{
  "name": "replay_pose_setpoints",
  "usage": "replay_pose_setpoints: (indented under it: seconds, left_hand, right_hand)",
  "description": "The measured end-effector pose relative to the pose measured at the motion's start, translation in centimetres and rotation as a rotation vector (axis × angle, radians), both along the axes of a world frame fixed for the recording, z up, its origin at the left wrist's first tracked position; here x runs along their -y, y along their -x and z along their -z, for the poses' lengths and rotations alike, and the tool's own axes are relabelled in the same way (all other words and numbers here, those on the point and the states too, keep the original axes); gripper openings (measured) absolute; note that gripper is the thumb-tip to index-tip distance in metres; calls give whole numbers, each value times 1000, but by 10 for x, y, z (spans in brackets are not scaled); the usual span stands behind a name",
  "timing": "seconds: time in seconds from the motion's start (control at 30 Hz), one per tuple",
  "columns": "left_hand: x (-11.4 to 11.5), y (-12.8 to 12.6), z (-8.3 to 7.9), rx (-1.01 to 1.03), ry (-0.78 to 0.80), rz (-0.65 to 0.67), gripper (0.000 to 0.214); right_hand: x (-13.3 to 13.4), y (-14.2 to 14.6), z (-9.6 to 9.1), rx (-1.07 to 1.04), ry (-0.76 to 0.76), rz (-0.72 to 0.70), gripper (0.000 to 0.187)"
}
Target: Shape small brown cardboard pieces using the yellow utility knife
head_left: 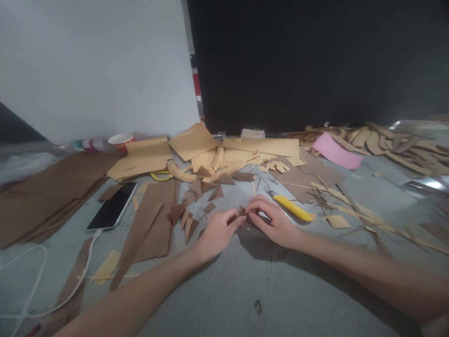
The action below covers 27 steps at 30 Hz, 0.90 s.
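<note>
Both hands pinch a small dark-brown piece.

The left hand, left of the yellow utility knife, is bare, with slim fingers and a smooth, rounded back. The right hand, just beside the knife on its left, is also bare and similarly slender. Both wrists are narrow and uncovered. The left forearm and the right forearm are bare too, slim and smooth in outline. At the right forearm's end farthest from the knife, a small patch is too blurred to tell skin from cloth.
</note>
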<state>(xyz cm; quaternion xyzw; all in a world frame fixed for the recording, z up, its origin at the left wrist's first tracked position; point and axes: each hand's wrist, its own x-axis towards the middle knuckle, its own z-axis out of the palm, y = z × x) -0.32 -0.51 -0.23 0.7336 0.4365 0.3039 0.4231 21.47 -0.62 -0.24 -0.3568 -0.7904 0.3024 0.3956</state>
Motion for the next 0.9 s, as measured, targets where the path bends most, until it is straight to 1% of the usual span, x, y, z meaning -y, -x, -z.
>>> replay_pose_setpoints:
  seconds: [0.07,0.1,0.2,0.3,0.4,0.47,0.57,0.77,0.9]
  left_hand:
    - [-1,0,1,31,19,-39,35]
    - [-1,-1,2,65,52,-54,34]
    - [-3,-2,2,218,246,-68,35]
    - [-7,-1,1,389,391,-31,39]
    - [-11,0,1,545,467,15,47]
    - [-14,1,1,613,510,27,50]
    - [-16,2,4,633,509,11,49]
    - [-18,4,7,537,391,-34,40]
    - [-19,6,8,497,346,-57,42]
  right_hand:
    - [0,-1,-2,21,-6,-12,19]
    - [0,-1,-3,29,2,-16,20]
    - [-1,-2,-3,39,12,-17,20]
    - [-3,-2,0,19,-25,-3,21]
    - [-6,-2,3,6,-42,-4,23]
    - [-7,-3,4,7,-39,-6,24]
    - [-7,-3,4,25,-25,-22,26]
    - [-3,-1,-2,55,-39,-37,23]
    - [-2,0,-3,82,-29,-47,21]
